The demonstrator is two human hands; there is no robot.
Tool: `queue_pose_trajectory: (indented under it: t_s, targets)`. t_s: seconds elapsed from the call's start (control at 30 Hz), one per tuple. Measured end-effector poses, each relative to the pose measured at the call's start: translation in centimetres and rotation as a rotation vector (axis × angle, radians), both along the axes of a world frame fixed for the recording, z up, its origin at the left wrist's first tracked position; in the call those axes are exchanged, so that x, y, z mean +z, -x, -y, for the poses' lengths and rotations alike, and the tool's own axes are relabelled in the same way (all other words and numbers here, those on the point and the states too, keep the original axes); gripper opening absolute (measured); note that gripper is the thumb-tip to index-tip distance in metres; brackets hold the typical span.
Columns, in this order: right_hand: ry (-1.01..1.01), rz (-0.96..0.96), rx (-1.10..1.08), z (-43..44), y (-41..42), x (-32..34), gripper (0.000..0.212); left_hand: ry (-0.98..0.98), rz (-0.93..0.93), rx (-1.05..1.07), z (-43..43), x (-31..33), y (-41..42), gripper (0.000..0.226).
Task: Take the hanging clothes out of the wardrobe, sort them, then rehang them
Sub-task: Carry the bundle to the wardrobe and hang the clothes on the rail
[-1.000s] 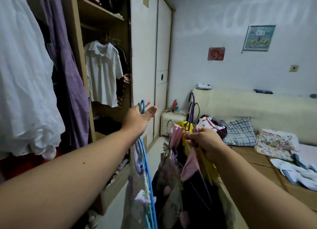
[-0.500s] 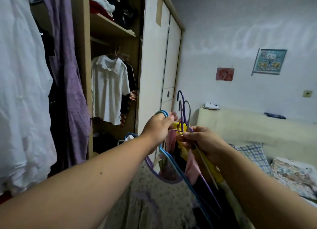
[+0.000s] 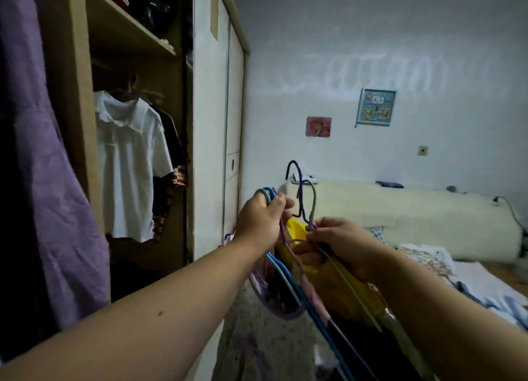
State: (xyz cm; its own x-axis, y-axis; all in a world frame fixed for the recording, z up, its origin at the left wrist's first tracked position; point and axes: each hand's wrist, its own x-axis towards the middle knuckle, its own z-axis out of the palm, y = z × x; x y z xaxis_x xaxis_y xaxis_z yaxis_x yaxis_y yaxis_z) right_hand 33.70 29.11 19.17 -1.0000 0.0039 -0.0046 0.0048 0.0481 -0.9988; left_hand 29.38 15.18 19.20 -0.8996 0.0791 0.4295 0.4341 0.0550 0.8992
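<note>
Beside the open wardrobe (image 3: 75, 129), the left hand (image 3: 260, 223) gripped the blue hanger (image 3: 268, 193) by its hook with curled fingers (image 3: 281, 205), while the right hand (image 3: 346, 245) pinched the necks of the other hangers (image 3: 313, 206), clothes (image 3: 337, 290) dangling beneath both.

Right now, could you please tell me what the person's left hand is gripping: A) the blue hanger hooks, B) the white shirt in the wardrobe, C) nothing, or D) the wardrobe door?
A: the left hand curls round the blue hanger hooks, while the right hand pinches the grey hanger by its neck; the white shirt hangs untouched in the wardrobe.
</note>
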Motion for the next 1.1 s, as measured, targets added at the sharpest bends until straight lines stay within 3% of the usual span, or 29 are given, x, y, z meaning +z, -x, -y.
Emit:
queue_pose_trajectory:
  t_s: [0.1, 0.2, 0.43, 0.63, 0.9, 1.1]
  targets:
    - [-0.105, -0.017, -0.018, 3.1, 2.4, -0.2, 0.015, 0.059, -0.060, -0.056, 2.1, 0.1, 2.0, 0.025]
    - [-0.243, 0.000, -0.021, 5.1, 4.5, -0.3, 0.008, 0.110, -0.086, -0.057, 3.6, 0.0, 3.4, 0.025]
    - [-0.149, -0.006, 0.059, 8.1, 8.1, -1.1, 0.017, 0.025, -0.067, -0.084, 6.7, 0.7, 6.1, 0.010]
    - [-0.158, -0.057, 0.047, 8.2, 11.2, -0.3, 0.005, -0.007, -0.028, -0.075, 8.3, 0.6, 9.8, 0.022]
    - [-0.109, -0.075, 0.117, 9.3, 18.6, -0.6, 0.013, -0.032, 0.013, 0.003, 7.9, 0.7, 17.6, 0.020]
    - [-0.244, -0.147, 0.088, 7.3, 27.1, 0.6, 0.008, -0.066, -0.003, 0.101, 5.7, 2.2, 24.3, 0.020]
